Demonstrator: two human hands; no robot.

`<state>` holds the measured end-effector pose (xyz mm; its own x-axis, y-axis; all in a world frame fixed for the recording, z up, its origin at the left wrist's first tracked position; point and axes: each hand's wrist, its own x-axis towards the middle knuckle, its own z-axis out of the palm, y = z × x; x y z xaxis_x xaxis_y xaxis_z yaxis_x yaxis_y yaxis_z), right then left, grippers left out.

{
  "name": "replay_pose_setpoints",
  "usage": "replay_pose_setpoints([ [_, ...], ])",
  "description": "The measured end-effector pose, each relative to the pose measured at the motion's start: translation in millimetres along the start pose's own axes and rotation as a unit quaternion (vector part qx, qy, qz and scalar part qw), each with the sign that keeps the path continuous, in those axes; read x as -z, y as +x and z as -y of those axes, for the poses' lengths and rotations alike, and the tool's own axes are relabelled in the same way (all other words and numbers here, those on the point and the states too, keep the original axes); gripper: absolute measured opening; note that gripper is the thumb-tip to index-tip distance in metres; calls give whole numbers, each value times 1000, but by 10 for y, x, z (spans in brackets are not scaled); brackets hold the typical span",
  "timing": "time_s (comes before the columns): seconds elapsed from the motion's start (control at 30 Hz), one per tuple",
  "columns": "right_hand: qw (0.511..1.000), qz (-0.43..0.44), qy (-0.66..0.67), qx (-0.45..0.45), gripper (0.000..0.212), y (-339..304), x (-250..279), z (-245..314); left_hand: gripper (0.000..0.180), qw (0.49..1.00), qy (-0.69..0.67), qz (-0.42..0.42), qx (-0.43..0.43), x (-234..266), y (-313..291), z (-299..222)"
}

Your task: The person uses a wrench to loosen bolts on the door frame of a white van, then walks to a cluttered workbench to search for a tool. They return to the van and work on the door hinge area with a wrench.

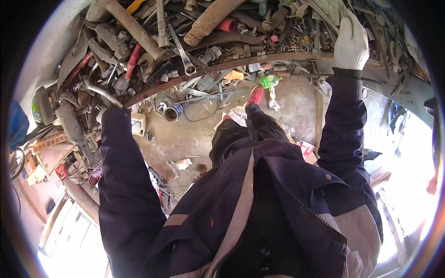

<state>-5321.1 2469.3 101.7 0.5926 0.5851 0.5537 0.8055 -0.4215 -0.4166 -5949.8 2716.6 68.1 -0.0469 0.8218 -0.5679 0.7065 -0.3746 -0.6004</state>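
In the head view, the white-gloved right hand (351, 44) is over the bench's right end (259, 59), fingers nearly together beside a flat strip (326, 17); I can't tell whether it's gripped. The left hand (99, 115), mostly hidden, is near a silver handle (105, 95) at the bench's left edge, grip unreadable.

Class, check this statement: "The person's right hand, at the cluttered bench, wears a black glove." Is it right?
Only the colour is wrong: the head view shows a whitish glove on the person's right hand, at the cluttered bench.
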Motion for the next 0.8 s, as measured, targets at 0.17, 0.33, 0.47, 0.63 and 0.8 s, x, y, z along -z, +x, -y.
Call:
replay_pose_setpoints([
  [0.17,998,-35,11,50,29,-50,-31,-12,41,1000,3,-14,-6,42,27,-21],
  [0.33,996,-41,13,76,24,-64,-50,19,41,999,4,-27,-22,36,-107,-67],
  [0.47,996,-43,8,83,26,-83,-66,-43,41,998,1,-43,-35,-24,-127,-117],
  [0.63,985,-93,-56,133,28,-101,-154,-31,39,997,13,-45,-67,-208,115,-82],
  [0.8,990,-33,-83,110,30,-119,-186,-7,49,998,-9,64,0,-49,203,-109],
])
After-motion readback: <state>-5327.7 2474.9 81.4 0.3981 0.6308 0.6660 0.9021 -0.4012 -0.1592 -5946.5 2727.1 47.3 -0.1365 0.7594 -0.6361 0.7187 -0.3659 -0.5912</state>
